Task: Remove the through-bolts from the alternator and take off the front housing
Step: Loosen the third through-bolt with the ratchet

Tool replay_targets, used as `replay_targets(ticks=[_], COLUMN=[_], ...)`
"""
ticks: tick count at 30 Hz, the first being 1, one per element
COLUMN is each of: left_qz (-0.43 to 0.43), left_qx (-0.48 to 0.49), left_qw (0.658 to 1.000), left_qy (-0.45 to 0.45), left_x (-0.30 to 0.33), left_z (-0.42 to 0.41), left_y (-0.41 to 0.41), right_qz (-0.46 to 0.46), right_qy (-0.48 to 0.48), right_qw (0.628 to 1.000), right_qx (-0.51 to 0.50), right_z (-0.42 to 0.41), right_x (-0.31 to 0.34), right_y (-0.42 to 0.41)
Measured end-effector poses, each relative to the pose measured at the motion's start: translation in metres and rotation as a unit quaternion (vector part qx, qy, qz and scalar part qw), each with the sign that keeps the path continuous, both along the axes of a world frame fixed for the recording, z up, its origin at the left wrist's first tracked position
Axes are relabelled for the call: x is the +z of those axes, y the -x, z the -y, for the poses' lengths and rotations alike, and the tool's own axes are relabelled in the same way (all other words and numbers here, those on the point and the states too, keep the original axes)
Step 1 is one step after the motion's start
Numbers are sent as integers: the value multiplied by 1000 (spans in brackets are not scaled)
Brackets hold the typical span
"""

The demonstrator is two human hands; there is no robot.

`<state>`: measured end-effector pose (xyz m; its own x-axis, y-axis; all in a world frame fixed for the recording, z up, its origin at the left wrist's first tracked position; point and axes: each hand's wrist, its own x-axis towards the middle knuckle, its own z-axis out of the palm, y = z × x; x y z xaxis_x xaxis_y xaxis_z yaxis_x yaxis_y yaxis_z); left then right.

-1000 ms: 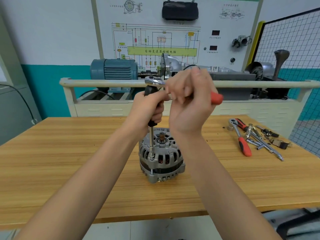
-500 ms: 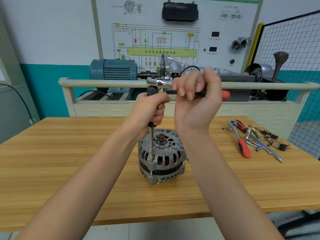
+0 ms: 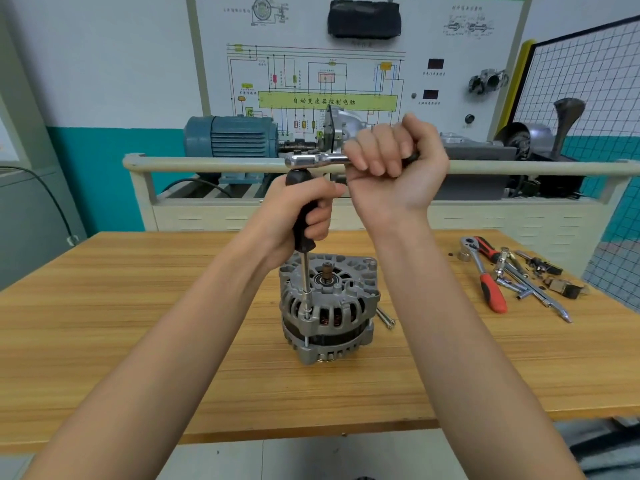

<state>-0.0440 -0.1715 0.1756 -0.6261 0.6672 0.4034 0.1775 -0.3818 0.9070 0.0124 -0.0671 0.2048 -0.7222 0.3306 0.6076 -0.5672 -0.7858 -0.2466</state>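
**Ratchet on a through-bolt, alternator standing free**

The alternator [image 3: 327, 308] stands upright near the middle of the wooden workbench [image 3: 138, 323], shaft end up. The left hand [image 3: 298, 216] is clenched round the black grip of the extension driver [image 3: 304, 233], whose steel shank drops onto a through-bolt [image 3: 307, 315] at the housing's near-left edge. The right hand [image 3: 394, 168] is wrapped round the handle of the ratchet [image 3: 313, 159] seated on top of the driver.

The cast housing is likely heavy and rigid, yet nothing clamps it, so torque may twist or tip it. Once the bolts are out, the front housing is best gripped by its ribbed rim, not the shaft. What look like removed bolts [image 3: 386, 317] lie just right of it; a spare ratchet [image 3: 483, 271] lies further right.
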Motion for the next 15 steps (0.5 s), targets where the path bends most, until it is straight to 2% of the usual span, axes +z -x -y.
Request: replay_targets(ticks=[3,6,9,11,13,15], left_qz=[12,17,27,34,27,18], left_qx=[-32,70,175,219,242,242], left_qw=[999,997,984,975,970,970], left_qy=[24,28,5,-7,-11,-11], left_x=[1,2,-1,-1,-2,-3], left_z=[0,-7,-16,-20,-22,-21], left_y=[-3,-6,-10,-13,-14,-15], right_qz=[16,3,-51,-105,-149,-170], right_qy=[76,64,-8,-74,-137,-178], right_qw=[994,998,994,967,913,880], right_qx=[72,8,-98,-222,-354,-407], right_z=[-7,-2,13,28,40,46], right_x=[-2,-6,-14,-20,-25,-26], right_y=[5,1,-8,-13,-16,-18])
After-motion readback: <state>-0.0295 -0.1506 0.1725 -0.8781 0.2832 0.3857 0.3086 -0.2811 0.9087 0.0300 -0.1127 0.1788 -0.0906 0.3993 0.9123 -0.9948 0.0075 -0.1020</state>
